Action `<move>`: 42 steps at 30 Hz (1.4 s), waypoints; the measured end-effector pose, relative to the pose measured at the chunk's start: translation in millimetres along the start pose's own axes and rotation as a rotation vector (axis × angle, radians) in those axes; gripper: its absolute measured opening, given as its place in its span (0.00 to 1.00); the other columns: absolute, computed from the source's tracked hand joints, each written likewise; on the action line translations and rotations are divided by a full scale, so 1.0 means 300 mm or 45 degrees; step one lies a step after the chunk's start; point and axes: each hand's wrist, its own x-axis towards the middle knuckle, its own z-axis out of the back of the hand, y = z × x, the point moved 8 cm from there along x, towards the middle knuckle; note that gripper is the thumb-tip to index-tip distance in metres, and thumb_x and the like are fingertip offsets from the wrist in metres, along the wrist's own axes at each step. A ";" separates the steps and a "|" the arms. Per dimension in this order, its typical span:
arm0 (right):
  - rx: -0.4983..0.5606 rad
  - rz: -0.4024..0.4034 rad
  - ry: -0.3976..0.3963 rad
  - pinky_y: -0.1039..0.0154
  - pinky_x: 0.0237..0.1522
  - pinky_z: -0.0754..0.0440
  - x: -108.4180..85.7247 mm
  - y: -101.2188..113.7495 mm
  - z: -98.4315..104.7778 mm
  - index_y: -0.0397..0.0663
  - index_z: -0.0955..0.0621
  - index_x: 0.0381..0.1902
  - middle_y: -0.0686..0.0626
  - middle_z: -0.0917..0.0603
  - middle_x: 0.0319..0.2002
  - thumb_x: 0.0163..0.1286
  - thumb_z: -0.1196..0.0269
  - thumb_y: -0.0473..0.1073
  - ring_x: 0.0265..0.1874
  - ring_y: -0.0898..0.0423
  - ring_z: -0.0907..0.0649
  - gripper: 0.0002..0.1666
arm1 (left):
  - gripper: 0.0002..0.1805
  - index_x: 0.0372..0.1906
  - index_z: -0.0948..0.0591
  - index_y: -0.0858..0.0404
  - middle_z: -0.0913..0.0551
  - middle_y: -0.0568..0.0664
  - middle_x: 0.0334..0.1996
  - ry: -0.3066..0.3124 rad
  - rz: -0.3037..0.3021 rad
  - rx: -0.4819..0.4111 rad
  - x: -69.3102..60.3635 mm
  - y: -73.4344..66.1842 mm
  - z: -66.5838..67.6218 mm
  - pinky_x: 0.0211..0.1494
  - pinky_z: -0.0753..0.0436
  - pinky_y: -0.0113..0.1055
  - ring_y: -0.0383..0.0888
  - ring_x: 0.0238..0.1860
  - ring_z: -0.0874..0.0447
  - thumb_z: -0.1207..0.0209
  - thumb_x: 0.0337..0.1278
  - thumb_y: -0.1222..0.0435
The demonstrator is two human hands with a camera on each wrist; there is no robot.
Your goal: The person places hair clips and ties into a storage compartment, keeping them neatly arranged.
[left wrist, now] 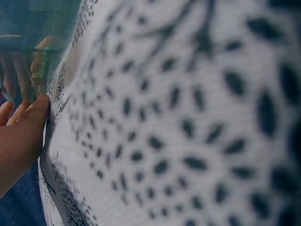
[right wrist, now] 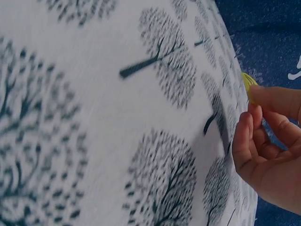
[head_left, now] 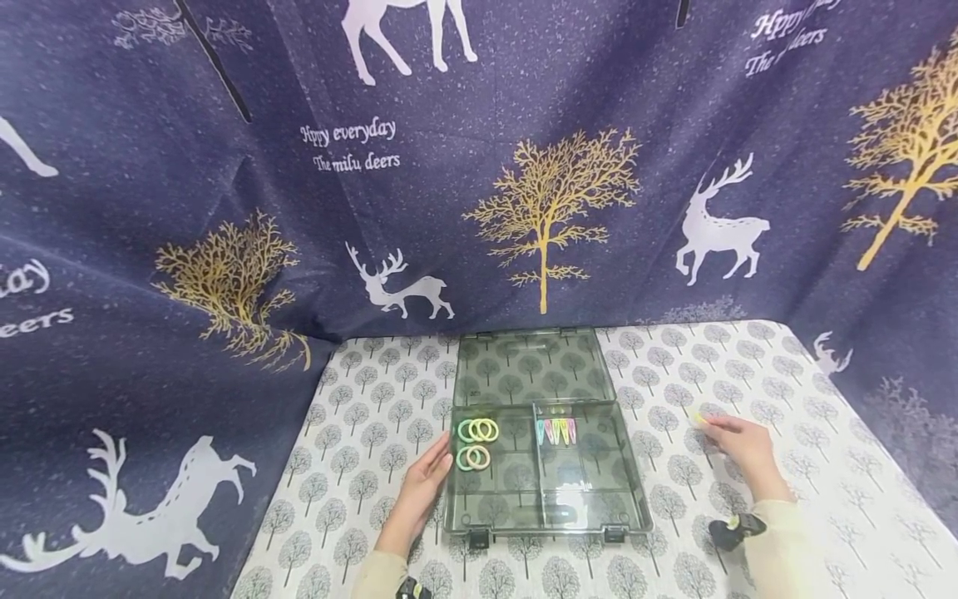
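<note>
A clear grey-green plastic box lies on the table with its lid folded back. Pastel hair ties lie in two overlapping rows in its left compartment. In the right compartment, several hair clips in blue, pink and yellow stand side by side at the back. Against the box's left wall rest the fingertips of my left hand, also seen in the left wrist view. To the right of the box, just above the cloth, my right hand pinches a small yellow hair clip, mostly covered by the fingers.
A white tablecloth printed with grey trees spreads under the box. Behind and to the left hangs a dark blue curtain with deer and gold trees. Two latches stick out at the box's front edge.
</note>
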 end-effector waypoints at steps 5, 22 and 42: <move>0.036 0.057 0.002 0.43 0.50 0.22 0.002 0.066 -0.011 0.33 0.23 0.55 0.33 0.18 0.49 0.69 0.41 0.56 0.44 0.43 0.17 0.31 | 0.29 0.72 0.38 0.60 0.37 0.56 0.70 0.005 -0.008 0.000 -0.001 -0.001 -0.001 0.73 0.40 0.42 0.54 0.71 0.42 0.47 0.69 0.63; 0.523 0.438 0.225 0.73 0.46 0.18 -0.005 0.329 -0.117 0.25 0.25 0.42 0.54 0.12 0.41 0.68 0.40 0.35 0.37 0.65 0.14 0.13 | 0.29 0.72 0.37 0.61 0.37 0.55 0.70 0.007 -0.006 -0.024 -0.006 0.000 -0.003 0.72 0.40 0.41 0.53 0.71 0.41 0.47 0.68 0.64; 0.608 0.386 0.408 0.64 0.42 0.13 -0.010 0.462 -0.320 0.15 0.32 0.53 0.39 0.14 0.37 0.64 0.38 0.27 0.30 0.60 0.14 0.24 | 0.29 0.72 0.37 0.59 0.37 0.55 0.70 -0.005 0.005 -0.015 0.000 -0.005 -0.002 0.74 0.42 0.43 0.53 0.72 0.42 0.47 0.68 0.64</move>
